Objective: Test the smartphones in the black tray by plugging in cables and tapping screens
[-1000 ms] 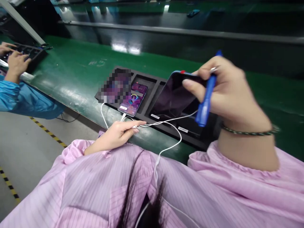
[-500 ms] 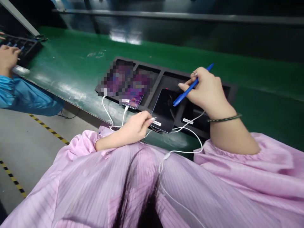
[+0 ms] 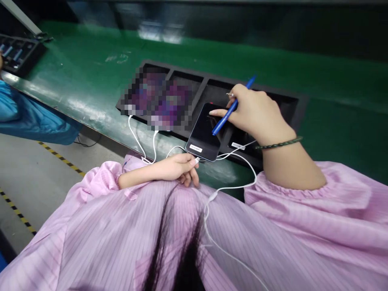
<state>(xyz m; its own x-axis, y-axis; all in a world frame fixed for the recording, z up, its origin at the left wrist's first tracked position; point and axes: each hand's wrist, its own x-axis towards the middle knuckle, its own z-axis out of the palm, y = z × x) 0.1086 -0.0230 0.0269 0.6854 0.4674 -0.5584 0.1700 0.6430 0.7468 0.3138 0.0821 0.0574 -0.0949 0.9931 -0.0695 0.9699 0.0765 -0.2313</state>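
Note:
My left hand pinches the white plug of a charging cable at the lower edge of a dark-screened phone; whether the plug is seated in it I cannot tell. That phone has a white label and lies in a compartment of a black tray. My right hand grips a blue pen, tip pointing down over the phone, with a fingertip at the phone's upper part. Another dark phone with a white label lies to the right, partly hidden under my right hand.
Two phones with lit, blurred screens lie in the tray's left compartments, white cables running from them. The green bench extends both ways. At far left are a second black tray and a person's blue sleeve.
My left hand has shifted slightly right and down with the plug, its other fingers now visible. My right hand has moved left with the pen, closer over the phone. The whole view has shifted slightly.

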